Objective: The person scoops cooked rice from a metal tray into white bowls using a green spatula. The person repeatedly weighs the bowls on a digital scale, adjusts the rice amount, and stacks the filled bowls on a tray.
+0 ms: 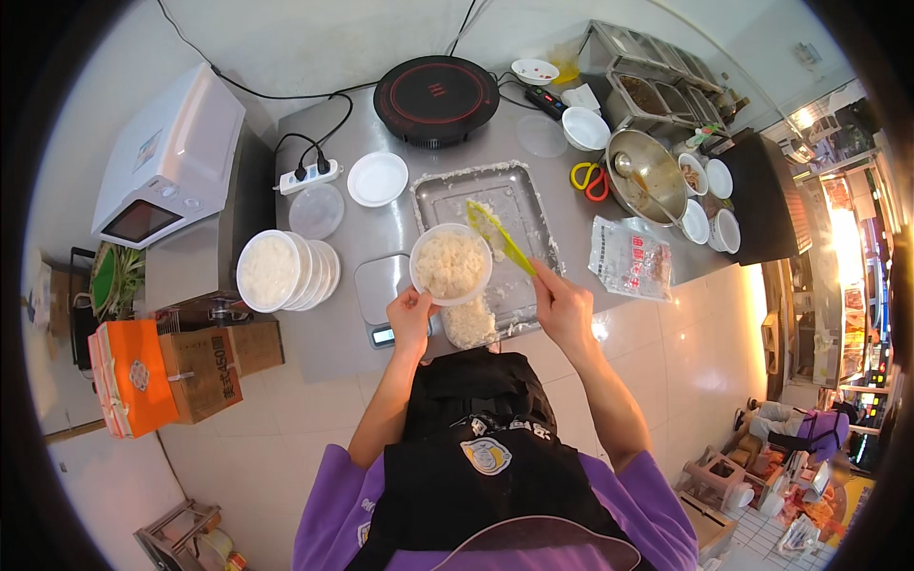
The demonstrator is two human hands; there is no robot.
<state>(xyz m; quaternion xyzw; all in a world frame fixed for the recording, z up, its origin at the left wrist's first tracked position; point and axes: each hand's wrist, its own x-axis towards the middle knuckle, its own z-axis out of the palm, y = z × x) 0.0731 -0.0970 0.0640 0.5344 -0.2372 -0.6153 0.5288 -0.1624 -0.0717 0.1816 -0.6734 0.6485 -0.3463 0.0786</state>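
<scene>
My left hand (410,320) grips the rim of a white bowl (451,264) filled with cooked rice. My right hand (563,298) holds a lime-green rice paddle (510,244) by its handle; rice clings to the blade, which is just right of the bowl. Beneath both lies a metal tray (525,207) with rice stuck along its edges and a thicker mass of rice (469,322) at its near left corner. A digital kitchen scale (378,292) stands left of the tray, partly hidden by the bowl and my left hand.
Stacked rice bowls (268,271) and a power strip (310,177) are on the left. An induction cooker (436,98) stands behind the tray. Scissors (590,180), a steel basin (645,177) with a ladle and a printed plastic packet (630,258) lie right. Another person (814,432) is far right.
</scene>
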